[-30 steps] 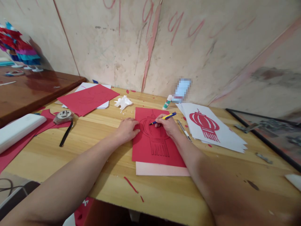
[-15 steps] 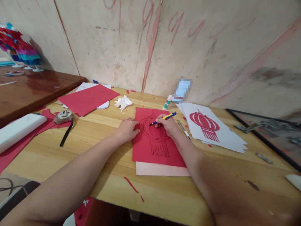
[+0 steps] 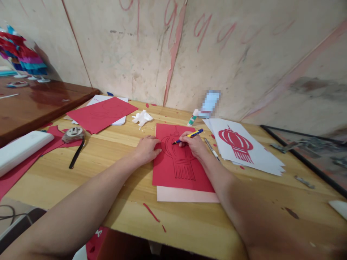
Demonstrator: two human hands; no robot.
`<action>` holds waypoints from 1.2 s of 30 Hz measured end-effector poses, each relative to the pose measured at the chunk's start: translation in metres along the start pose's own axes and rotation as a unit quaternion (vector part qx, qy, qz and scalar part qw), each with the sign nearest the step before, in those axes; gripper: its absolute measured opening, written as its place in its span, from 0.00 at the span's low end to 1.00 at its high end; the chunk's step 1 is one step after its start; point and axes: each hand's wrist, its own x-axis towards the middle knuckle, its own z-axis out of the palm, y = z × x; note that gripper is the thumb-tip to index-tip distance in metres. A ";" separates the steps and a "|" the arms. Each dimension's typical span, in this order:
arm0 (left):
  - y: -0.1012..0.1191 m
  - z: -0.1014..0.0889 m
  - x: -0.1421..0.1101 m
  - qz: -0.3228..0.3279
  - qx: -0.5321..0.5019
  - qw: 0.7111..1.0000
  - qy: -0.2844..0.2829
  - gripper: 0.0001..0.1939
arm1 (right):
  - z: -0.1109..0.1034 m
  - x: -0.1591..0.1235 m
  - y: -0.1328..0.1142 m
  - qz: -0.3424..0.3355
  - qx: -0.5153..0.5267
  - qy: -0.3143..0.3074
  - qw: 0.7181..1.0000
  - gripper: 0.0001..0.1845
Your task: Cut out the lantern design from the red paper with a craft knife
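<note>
A sheet of red paper with a lantern drawn on it in dark lines lies on a pale pink sheet. My right hand grips a blue and yellow pen, its tip on the lantern's body. At the red paper's left edge rests my left hand, open, with its fingertips on the sheet and nothing held. Part of the drawing is hidden under my right hand. A second pen, grey and white, lies just right of the paper.
Behind the paper stand a glue stick and a blurred phone. White sheets carry a red cut-out lantern at right. Leftward are crumpled tissue, another red sheet, a tape measure and a long white case.
</note>
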 end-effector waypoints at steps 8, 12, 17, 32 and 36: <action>-0.003 0.002 0.001 0.005 0.001 1.000 0.000 0.10 | 0.000 -0.001 -0.001 0.002 0.005 -0.002 1.000 0.06; -0.004 0.003 0.001 0.006 -0.004 1.000 0.004 0.10 | 0.001 -0.001 -0.002 0.000 0.007 0.005 1.000 0.06; -0.004 0.002 0.001 0.004 -0.004 1.000 0.000 0.11 | 0.000 -0.001 -0.002 0.004 0.002 0.000 1.000 0.06; -0.003 0.002 0.000 0.005 -0.005 1.000 0.000 0.10 | 0.000 -0.002 -0.003 0.001 -0.005 -0.007 1.000 0.06; -0.004 0.002 0.000 0.007 -0.007 1.000 0.003 0.10 | 0.000 -0.003 -0.004 0.006 -0.007 -0.008 1.000 0.06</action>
